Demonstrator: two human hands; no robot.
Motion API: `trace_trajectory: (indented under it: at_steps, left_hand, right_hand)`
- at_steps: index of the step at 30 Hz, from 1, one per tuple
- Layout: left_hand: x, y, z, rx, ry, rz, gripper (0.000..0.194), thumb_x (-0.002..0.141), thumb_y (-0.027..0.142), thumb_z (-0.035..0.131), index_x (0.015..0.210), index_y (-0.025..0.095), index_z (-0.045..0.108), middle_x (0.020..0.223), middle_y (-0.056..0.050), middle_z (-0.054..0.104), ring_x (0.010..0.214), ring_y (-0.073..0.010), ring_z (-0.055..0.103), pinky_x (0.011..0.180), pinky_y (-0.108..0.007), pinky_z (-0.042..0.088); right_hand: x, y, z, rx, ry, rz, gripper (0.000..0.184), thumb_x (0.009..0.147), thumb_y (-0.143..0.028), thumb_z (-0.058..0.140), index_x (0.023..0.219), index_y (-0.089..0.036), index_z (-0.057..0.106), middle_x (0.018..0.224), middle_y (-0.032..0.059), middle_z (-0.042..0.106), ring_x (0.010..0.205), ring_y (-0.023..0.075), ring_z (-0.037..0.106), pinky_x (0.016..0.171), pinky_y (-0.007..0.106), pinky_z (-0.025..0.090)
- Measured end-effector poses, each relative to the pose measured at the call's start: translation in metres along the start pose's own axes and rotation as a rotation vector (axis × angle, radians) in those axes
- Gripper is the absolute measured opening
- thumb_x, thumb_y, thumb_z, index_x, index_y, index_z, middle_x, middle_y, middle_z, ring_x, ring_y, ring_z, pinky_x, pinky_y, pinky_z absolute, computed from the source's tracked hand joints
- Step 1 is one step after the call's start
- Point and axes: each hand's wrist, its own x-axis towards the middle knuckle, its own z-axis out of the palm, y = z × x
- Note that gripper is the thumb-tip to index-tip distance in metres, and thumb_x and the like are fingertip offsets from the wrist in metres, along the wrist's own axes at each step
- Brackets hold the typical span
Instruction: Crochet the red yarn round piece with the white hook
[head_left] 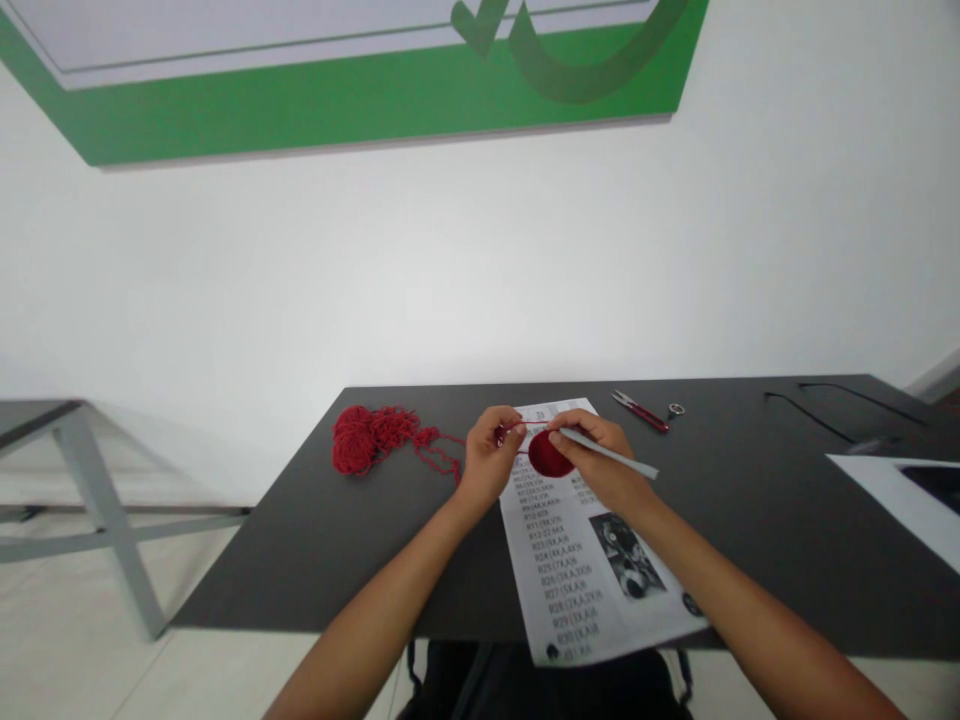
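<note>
My left hand (489,458) is closed in a pinch on a red yarn strand just above a printed sheet. My right hand (604,457) grips a light grey crochet hook (619,458) whose handle sticks out to the right. Between the two hands hangs a small round red crocheted piece (548,457), worked on the hook. The yarn runs left to a loose red yarn ball (367,438) on the dark table (315,540). The printed pattern sheet (577,560) lies under my hands and hangs over the near table edge.
Red-handled scissors (640,411) and a small metal ring (676,408) lie beyond my right hand. A black cable (817,415) and a white sheet (900,500) occupy the right side. A grey-legged table (90,480) stands at left. A white wall is behind.
</note>
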Motion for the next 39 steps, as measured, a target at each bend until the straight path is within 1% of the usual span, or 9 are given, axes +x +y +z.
trace_trajectory:
  at_steps: [4,7,9,11,14,20,28,35,39]
  left_hand:
    - [0.002,-0.003,-0.001,-0.066,0.003,-0.101,0.031,0.082,0.045,0.073,0.071,0.017,0.065,0.08,-0.003,0.06,0.072,-0.015,0.051,0.069,-0.029,0.043]
    - [0.003,0.006,-0.003,-0.327,-0.058,-0.234,0.038,0.083,0.049,0.071,0.067,0.015,0.067,0.072,-0.001,0.055,0.065,-0.0119,0.046,0.063,-0.026,0.041]
    - [0.002,0.014,-0.003,-0.578,-0.107,-0.373,0.036,0.082,0.05,0.072,0.075,0.014,0.072,0.07,-0.001,0.053,0.062,-0.0107,0.046,0.059,-0.024,0.04]
    - [0.001,0.02,-0.002,-0.743,-0.128,-0.465,0.037,0.08,0.047,0.076,0.097,0.015,0.077,0.071,-0.001,0.053,0.064,-0.0108,0.049,0.059,-0.023,0.041]
    - [-0.002,0.023,0.002,-0.78,-0.121,-0.416,0.048,0.074,0.037,0.084,0.118,0.019,0.075,0.076,0.001,0.053,0.066,-0.0084,0.047,0.06,-0.021,0.039]
    - [-0.007,0.017,0.01,-0.471,-0.136,-0.185,0.061,0.079,0.035,0.083,0.136,0.025,0.064,0.074,0.005,0.053,0.064,-0.0071,0.045,0.059,-0.021,0.037]
    - [-0.012,0.019,0.013,-0.74,-0.101,-0.358,0.067,0.074,0.035,0.087,0.135,0.021,0.063,0.081,0.002,0.062,0.065,-0.0074,0.055,0.062,-0.02,0.046]
    - [-0.012,0.024,0.012,-0.764,-0.15,-0.391,0.076,0.071,0.033,0.09,0.14,0.021,0.059,0.082,0.002,0.063,0.064,-0.0067,0.056,0.06,-0.019,0.046]
    - [-0.011,0.025,0.01,-0.717,-0.177,-0.377,0.081,0.072,0.033,0.089,0.144,0.02,0.055,0.082,0.001,0.065,0.062,-0.0072,0.055,0.058,-0.019,0.043]
  right_hand:
    - [-0.001,-0.001,0.002,0.191,-0.06,0.126,0.023,0.075,-0.038,0.079,0.088,-0.021,0.074,0.082,0.0022,0.073,0.072,0.0161,0.064,0.067,0.028,0.051]
    - [-0.001,0.0,0.004,0.311,-0.069,0.181,0.03,0.071,-0.041,0.084,0.087,-0.019,0.073,0.08,0.0026,0.072,0.07,0.0153,0.064,0.065,0.027,0.052]
    - [-0.001,0.001,0.005,0.355,-0.071,0.191,0.032,0.068,-0.042,0.086,0.086,-0.019,0.073,0.079,0.0023,0.072,0.069,0.0152,0.064,0.064,0.027,0.052]
    - [-0.001,0.001,0.006,0.352,-0.082,0.165,0.031,0.068,-0.041,0.086,0.086,-0.019,0.073,0.081,0.0024,0.073,0.07,0.0156,0.065,0.065,0.028,0.054]
    - [-0.002,-0.001,0.005,0.253,-0.082,0.063,0.026,0.074,-0.041,0.083,0.088,-0.021,0.073,0.083,0.0027,0.074,0.072,0.0168,0.067,0.066,0.029,0.056]
    - [-0.01,-0.006,0.004,0.024,0.029,-0.236,0.011,0.09,-0.035,0.071,0.094,-0.024,0.073,0.1,0.0044,0.072,0.089,0.0182,0.069,0.072,0.028,0.057]
    - [-0.022,-0.012,0.011,-0.211,0.181,-0.468,0.008,0.092,-0.027,0.069,0.1,-0.027,0.071,0.102,0.0045,0.072,0.096,0.0206,0.069,0.088,0.038,0.059]
    - [-0.018,-0.015,0.005,-0.084,0.14,-0.372,0.011,0.092,-0.035,0.07,0.097,-0.026,0.072,0.1,0.0043,0.073,0.094,0.0202,0.069,0.087,0.035,0.059]
    - [-0.011,-0.014,0.0,0.027,0.111,-0.219,0.027,0.09,-0.05,0.07,0.089,-0.024,0.074,0.085,0.0034,0.073,0.073,0.0175,0.066,0.062,0.028,0.054]
